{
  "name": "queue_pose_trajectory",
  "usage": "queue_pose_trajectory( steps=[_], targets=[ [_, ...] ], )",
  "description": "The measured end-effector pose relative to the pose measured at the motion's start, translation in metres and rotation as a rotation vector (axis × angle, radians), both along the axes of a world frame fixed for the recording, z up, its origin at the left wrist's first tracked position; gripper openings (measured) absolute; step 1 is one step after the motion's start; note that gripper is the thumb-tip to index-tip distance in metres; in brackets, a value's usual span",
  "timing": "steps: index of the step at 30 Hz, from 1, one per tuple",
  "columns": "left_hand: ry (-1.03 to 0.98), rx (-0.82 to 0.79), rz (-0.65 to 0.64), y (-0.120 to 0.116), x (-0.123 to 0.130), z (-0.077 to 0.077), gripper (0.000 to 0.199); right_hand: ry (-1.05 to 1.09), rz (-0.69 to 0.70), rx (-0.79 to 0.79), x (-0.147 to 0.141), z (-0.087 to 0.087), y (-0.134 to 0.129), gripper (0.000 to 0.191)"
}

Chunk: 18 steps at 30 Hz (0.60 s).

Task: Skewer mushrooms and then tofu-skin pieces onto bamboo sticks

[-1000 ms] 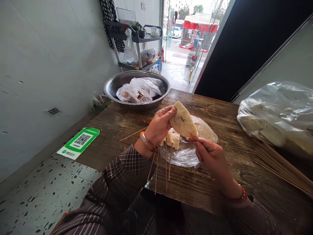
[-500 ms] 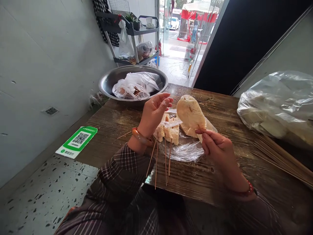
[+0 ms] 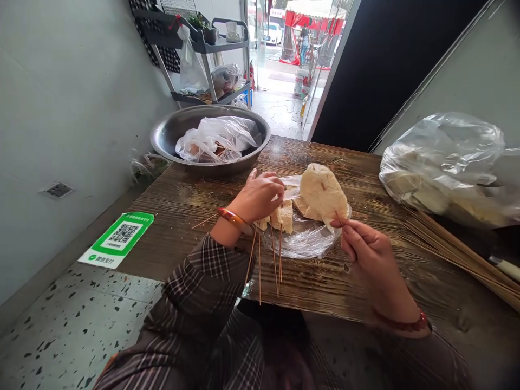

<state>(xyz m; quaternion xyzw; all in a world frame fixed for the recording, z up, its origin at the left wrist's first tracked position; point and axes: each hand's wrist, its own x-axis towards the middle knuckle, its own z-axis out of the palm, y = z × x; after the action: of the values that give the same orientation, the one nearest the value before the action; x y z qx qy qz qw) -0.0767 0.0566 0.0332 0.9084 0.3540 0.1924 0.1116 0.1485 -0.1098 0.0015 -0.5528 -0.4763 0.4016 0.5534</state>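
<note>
My right hand (image 3: 365,244) pinches a thin stick threaded through a flat, pale, oval food piece (image 3: 323,192), held upright above the table. My left hand (image 3: 260,196), fingers bent together, grips the edge of a clear plastic bag (image 3: 291,187) to the left of that piece. Below and beside my left hand lie several pale skewered pieces (image 3: 285,218), partly hidden, with their sticks (image 3: 260,271) pointing toward me. Crumpled clear plastic (image 3: 311,245) lies under the food.
A large metal bowl (image 3: 162,138) with a white plastic bag (image 3: 227,135) stands at the back left. A green QR card (image 3: 122,235) lies at the left edge. On the right are a big clear bag (image 3: 442,168) and a bundle of sticks (image 3: 459,254). Beyond stands a shelf cart (image 3: 207,46).
My left hand has turned palm down and closed on the plastic. The skewered piece has shifted slightly right in the picture. The whole view has shifted a little.
</note>
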Motion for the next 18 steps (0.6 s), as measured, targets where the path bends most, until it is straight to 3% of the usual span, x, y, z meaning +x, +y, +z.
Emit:
queue_pose_trajectory(
  steps=[3,7,14,18],
  targets=[
    [-0.190,0.023,0.108,0.005,0.002,0.000,0.017,-0.036,0.078,-0.127,0.001,-0.001,-0.020,0.031],
    [-0.508,-0.066,0.185,0.008,0.003,0.000,0.023,-0.022,0.151,-0.271,-0.007,-0.002,-0.030,0.038],
    [-0.937,-0.387,0.059,0.007,0.008,-0.003,0.011,0.355,0.128,-0.308,-0.057,0.006,0.008,0.042],
    [-1.116,-0.539,-0.116,0.003,0.008,0.002,0.029,0.483,0.117,-0.282,-0.082,0.008,0.033,0.046]
  ],
)
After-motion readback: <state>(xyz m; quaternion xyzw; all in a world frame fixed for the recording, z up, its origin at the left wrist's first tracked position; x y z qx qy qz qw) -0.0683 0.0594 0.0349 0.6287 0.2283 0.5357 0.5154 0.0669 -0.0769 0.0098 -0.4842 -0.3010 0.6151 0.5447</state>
